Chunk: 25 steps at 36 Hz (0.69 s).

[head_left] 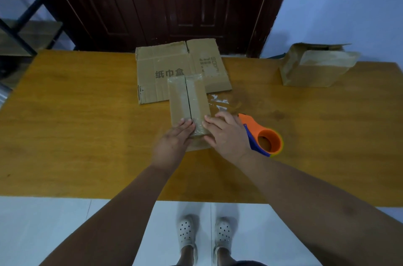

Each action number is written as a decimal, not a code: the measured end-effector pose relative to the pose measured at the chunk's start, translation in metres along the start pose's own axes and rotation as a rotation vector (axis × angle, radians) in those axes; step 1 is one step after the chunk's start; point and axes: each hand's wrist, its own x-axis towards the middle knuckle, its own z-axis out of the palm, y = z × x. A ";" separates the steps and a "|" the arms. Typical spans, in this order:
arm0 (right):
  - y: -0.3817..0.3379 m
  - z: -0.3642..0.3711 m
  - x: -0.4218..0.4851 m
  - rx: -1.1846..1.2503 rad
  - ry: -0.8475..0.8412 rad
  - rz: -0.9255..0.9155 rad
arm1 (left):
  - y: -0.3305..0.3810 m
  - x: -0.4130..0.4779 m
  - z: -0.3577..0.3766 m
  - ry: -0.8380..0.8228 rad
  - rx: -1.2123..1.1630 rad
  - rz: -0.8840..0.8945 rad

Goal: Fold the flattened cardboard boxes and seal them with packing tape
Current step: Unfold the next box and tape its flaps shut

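A small folded cardboard box point(187, 100) stands in the middle of the wooden table point(76, 124), its two top flaps meeting at a dark centre seam. My left hand point(174, 141) lies flat on the near left flap. My right hand point(224, 132) lies flat on the near right flap, fingers spread, pressing on shiny tape at the box's near end. Behind the box lies a flattened cardboard box point(165, 65) with printed characters. An orange and blue tape dispenser point(265, 137) rests on the table just right of my right hand.
A second folded box point(314, 67) with an open top flap stands at the table's far right. A crumpled piece of clear tape point(218, 101) lies right of the small box. A dark wooden door point(174, 4) is behind the table, a metal shelf point(24, 32) at far left.
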 end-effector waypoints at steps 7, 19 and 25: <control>-0.009 0.007 -0.003 -0.054 0.040 0.086 | -0.008 -0.002 0.006 -0.066 0.138 0.069; -0.002 -0.009 0.002 0.471 -0.191 0.383 | 0.016 0.008 -0.012 0.226 -0.867 -1.031; -0.004 -0.014 -0.005 0.797 -0.334 0.603 | 0.011 0.007 -0.009 0.208 -0.953 -1.142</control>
